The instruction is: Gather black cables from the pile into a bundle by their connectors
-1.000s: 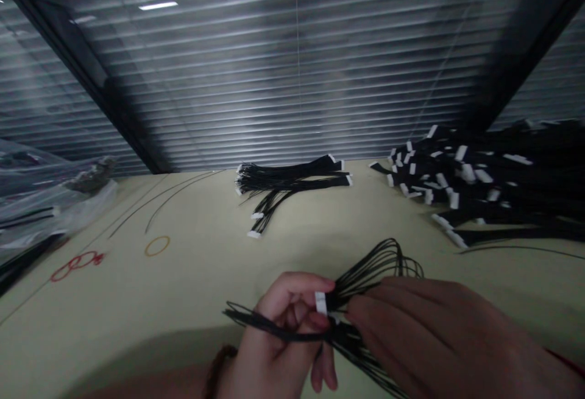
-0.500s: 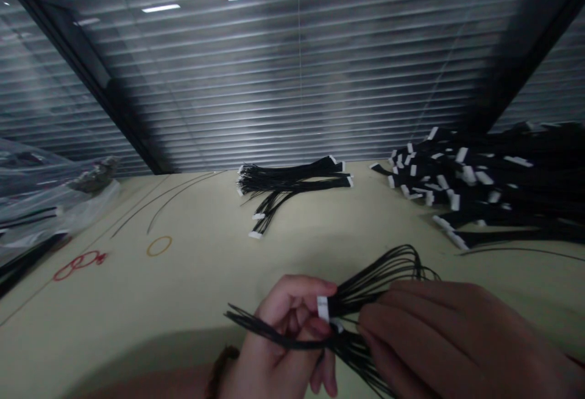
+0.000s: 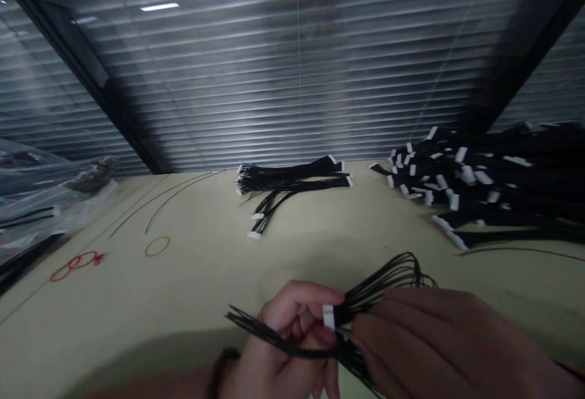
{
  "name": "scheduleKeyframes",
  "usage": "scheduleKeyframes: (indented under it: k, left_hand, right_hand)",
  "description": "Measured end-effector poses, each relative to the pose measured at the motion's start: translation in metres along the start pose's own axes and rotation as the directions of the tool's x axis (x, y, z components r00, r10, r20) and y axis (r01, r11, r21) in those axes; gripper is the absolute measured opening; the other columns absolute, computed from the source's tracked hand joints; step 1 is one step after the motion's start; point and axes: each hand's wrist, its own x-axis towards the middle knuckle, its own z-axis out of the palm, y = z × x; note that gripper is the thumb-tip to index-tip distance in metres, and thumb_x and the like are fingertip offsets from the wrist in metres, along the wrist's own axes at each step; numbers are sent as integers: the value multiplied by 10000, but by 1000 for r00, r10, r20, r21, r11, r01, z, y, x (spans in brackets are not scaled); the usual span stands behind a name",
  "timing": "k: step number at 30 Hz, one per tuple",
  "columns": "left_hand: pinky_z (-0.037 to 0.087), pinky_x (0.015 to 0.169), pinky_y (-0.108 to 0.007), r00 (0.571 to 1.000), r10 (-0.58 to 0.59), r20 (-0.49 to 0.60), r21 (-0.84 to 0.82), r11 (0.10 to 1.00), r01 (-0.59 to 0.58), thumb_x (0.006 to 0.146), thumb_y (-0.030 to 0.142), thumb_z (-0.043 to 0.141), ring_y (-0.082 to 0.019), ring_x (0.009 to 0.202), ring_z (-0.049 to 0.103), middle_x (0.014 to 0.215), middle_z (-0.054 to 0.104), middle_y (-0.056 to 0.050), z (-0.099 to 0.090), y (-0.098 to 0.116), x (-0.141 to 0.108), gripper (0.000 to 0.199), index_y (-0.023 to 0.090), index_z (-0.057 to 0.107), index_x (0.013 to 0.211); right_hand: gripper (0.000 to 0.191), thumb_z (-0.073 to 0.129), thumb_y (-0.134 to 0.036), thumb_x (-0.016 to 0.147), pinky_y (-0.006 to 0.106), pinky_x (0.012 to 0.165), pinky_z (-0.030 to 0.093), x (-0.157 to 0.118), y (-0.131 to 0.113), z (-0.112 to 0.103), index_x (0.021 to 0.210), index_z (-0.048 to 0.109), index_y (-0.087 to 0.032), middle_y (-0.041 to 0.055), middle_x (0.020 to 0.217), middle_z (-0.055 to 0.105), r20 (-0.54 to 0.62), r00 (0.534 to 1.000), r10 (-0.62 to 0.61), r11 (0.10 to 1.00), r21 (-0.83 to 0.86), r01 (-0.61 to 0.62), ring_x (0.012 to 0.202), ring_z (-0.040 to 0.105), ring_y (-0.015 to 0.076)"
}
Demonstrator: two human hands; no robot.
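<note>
A black wire harness (image 3: 381, 286) with a white connector (image 3: 328, 317) is between my hands, low in the head view. My left hand (image 3: 286, 341) pinches the connector between thumb and fingers, and loose wire ends stick out leftward across the palm. My right hand (image 3: 439, 338) is closed over the wires just right of the connector. Its fingertips touch the harness beside the connector, and the back of the hand hides what they grip. The wires loop upward above my right hand.
A small bundle of harnesses (image 3: 292, 178) lies at the table's back. At right is a large pile of black harnesses (image 3: 493, 180) with white connectors. Red rings (image 3: 75, 265), a yellow rubber band (image 3: 157, 246) and plastic bags (image 3: 55, 192) are at left. Blinds (image 3: 274, 82) stand behind.
My left hand and the connector have shifted slightly right and down. My right fingertips have come closer to the connector, covering more of the wires beside it.
</note>
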Motion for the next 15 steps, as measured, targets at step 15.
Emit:
scheduleKeyframes:
  k: [15]
  left_hand:
    - [344,283,-82,961,-135,-241,18,990,143,853,330,544,-19,312,477,641,525,69,-4,-2,19,225,201,442,1005]
  right_hand:
    - [184,471,-100,754,279,442,315,-17,5,6,690,573,-240,-47,596,582,359,911,203,973,27,-227,472,534,142]
